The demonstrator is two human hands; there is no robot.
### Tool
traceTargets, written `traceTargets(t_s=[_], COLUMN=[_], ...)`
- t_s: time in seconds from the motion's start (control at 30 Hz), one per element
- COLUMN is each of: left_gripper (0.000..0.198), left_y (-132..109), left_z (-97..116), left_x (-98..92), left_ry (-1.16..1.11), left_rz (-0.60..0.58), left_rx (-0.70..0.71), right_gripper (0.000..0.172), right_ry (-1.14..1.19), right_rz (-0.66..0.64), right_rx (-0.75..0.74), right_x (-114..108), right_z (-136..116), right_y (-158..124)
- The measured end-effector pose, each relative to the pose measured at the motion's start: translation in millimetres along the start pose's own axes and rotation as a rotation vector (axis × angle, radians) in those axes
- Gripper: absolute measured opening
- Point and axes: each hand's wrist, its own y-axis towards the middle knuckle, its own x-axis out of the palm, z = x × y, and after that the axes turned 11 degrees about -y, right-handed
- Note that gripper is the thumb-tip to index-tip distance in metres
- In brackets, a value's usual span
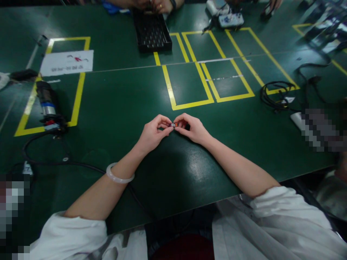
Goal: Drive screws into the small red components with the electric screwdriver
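Both of my hands meet over the middle of the green table (114, 104). My left hand (154, 133) and my right hand (191, 128) each pinch one end of a tiny part (173, 125) with a red and grey look, held just above the tabletop. Fingers of both hands are curled tight round it. A pale bangle (119, 175) sits on my left wrist. White sleeves cover my upper arms at the bottom of the view.
A black grid tray (152, 33) lies at the far edge, with another person's hands (158, 5) behind it. At the left lie a corded tool (48, 104) and a white paper sheet (67, 62). Coiled black cable (275, 94) lies at the right. Yellow tape outlines (189, 83) mark the table.
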Motion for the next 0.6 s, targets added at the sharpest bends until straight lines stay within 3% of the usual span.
traceTargets(t_s=[0.23, 0.33, 0.43, 0.6], left_gripper=[0.035, 0.039, 0.041, 0.063], left_y=[2, 8, 16, 7], left_z=[-1, 3, 12, 36], left_x=[-5.6, -23.9, -64.1, -159.1], left_ry=[0.094, 0.141, 0.368, 1.025], left_rz=[-0.065, -0.111, -0.035, 0.262], left_rx=[-0.005, -0.011, 0.031, -0.077], right_gripper=[0.013, 0.014, 0.015, 0.015], right_ry=[0.019, 0.033, 0.049, 0.065], right_rz=[-0.001, -0.007, -0.021, -0.036], right_rx=[0.009, 0.037, 0.053, 0.074], right_x=[1, 0, 0, -1], right_z=[2, 2, 1, 0], right_y=[0, 0, 0, 0])
